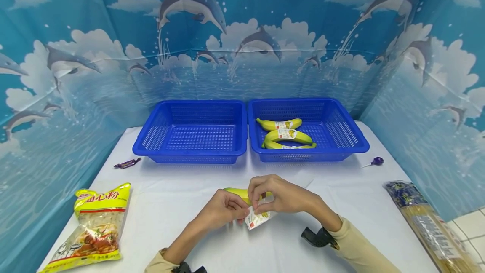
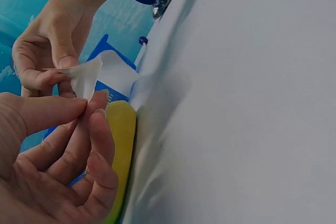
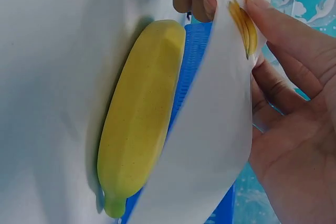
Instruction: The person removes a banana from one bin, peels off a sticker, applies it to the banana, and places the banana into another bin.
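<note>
Both hands hold a white paper label printed with bananas, low over the white table. At one edge of it, my left hand pinches the paper between thumb and fingertips. My right hand pinches the label farther along, its thumb by the printed bananas in the right wrist view. From there, a long plain stretch of the strip hangs down. Just beyond the hands, a yellow banana without a label lies on the table; the hands partly hide it in the head view.
Behind the hands stand two blue baskets; the right one holds several labelled bananas, beside the left one. A yellow food bag and a wrapped candy lie left. A lollipop and a long noodle pack lie right.
</note>
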